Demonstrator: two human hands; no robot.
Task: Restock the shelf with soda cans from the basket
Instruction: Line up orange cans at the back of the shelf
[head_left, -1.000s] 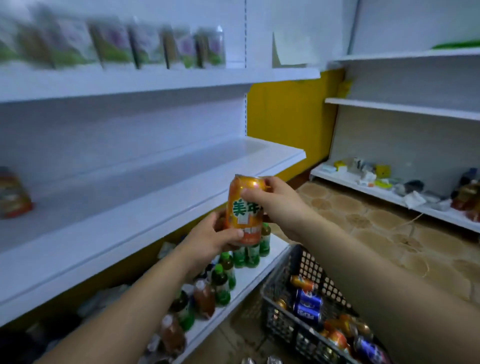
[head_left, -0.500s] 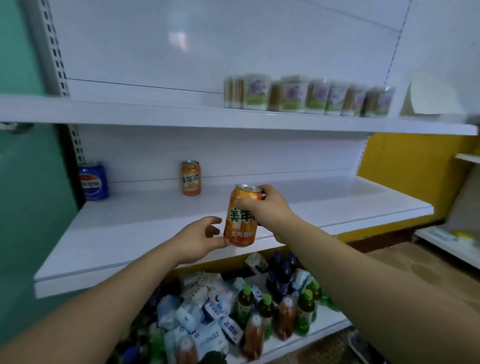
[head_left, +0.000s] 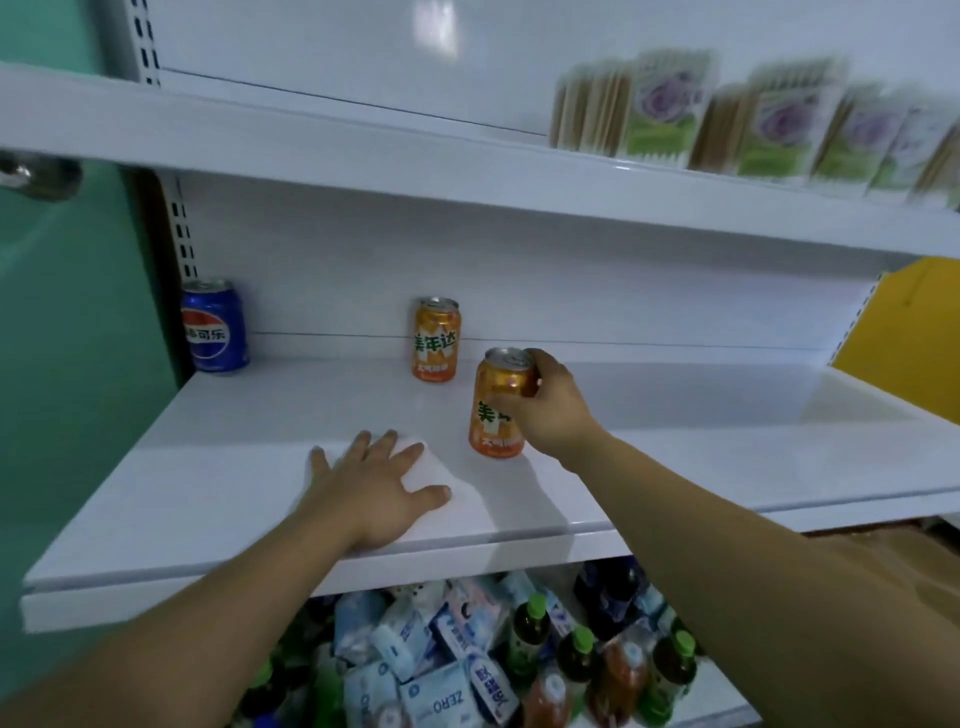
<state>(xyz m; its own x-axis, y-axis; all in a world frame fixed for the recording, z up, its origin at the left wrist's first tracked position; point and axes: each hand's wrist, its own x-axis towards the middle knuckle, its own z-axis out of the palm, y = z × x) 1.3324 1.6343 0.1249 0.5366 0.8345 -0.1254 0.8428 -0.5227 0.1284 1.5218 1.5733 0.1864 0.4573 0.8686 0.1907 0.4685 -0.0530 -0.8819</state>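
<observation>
My right hand grips an orange soda can by its upper part; the can stands upright on the white middle shelf. My left hand lies flat on the shelf with fingers spread, just left of the can and not touching it. A second orange can stands behind, near the back wall. A blue cola can stands at the shelf's far left corner. The basket is out of view.
The upper shelf overhangs, with a row of green and purple packets at the right. The bottom shelf holds green-capped bottles and blue-white packs. A green wall bounds the left side.
The orange can moved from mid-air in front of the shelf onto the shelf surface. My left hand let go of the can and came down flat on the shelf. The view moved closer.
</observation>
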